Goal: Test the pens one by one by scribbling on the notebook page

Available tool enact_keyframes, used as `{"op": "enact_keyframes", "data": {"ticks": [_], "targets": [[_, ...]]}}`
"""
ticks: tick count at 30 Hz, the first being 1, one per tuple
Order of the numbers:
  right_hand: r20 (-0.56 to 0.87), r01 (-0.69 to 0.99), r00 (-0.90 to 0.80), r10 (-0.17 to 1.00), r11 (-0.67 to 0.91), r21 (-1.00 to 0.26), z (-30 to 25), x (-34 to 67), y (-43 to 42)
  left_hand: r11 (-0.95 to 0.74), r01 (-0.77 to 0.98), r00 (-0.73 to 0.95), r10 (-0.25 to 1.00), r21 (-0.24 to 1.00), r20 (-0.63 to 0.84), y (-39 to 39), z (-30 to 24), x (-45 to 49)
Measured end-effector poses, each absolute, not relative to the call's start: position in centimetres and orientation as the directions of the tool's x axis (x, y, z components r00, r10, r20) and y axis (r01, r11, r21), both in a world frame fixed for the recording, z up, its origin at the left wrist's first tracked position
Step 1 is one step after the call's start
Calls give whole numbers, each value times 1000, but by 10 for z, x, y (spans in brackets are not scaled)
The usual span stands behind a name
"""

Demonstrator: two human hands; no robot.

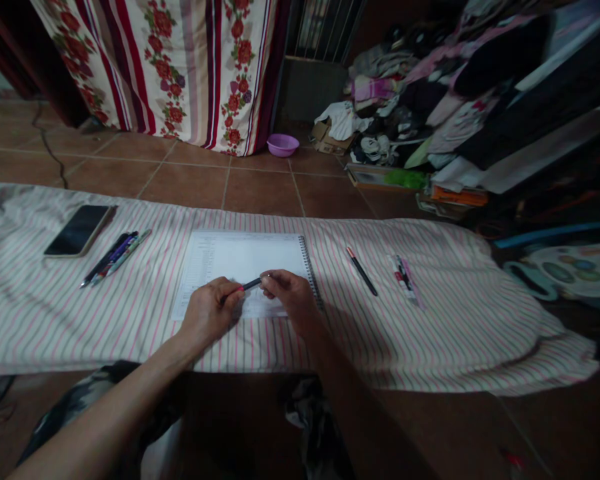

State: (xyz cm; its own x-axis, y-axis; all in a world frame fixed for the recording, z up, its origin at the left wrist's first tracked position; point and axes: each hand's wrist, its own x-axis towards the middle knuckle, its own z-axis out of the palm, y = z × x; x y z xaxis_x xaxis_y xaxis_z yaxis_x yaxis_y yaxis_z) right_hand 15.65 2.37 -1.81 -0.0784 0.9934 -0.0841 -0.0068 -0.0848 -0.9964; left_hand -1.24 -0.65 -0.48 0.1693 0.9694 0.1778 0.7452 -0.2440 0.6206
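A slim dark pen is stretched between my two hands, above the lower part of a spiral notebook. My left hand is closed around one end, where a bit of pink shows at the fingertips. At the other end, my right hand pinches the pen's tip between thumb and fingers; whether a small part sits in that pinch is hidden. The notebook lies open with a printed white page and its coil on the right. To its right rests a black pen-like piece with an orange end.
A phone and several pens lie left on the striped cloth. Thin packets or refills lie right. Beyond are a floral curtain, a purple basin and a heap of clothes.
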Motion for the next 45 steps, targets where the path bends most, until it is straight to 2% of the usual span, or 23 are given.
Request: {"op": "enact_keyframes", "data": {"ticks": [7, 13, 19, 21, 26, 35, 40, 45], "targets": [[-65, 3, -64, 996, -64, -998, -18, 153, 21, -274, 860, 196, 956, 431, 217, -10, -2, -11], [-103, -60, -43, 994, -105, -993, -16, 150, 20, -266, 857, 182, 957, 442, 225, -10, -2, -10], [-130, 10, 3, 992, -130, -992, -16, 149, 20, -260, 912, 172, 945, 318, 277, -14, 0, -7], [-125, -6, 14, 992, -125, -992, -17, 148, 20, -260, 902, 169, 947, 345, 272, -14, 0, -7], [-163, -79, 5, 987, -162, -984, -18, 148, 20, -228, 827, 135, 968, 513, 212, -11, -1, -7], [-132, -90, 5, 991, -131, -987, -14, 150, 19, -176, 746, 113, 984, 643, 139, -8, 0, -7], [-129, -102, 29, 991, -126, -987, -18, 147, 21, -183, 749, 122, 983, 636, 140, -8, -1, -8], [-92, -92, 67, 993, -86, -992, -19, 144, 20, -209, 812, 122, 974, 544, 193, -11, -3, -6]]}}
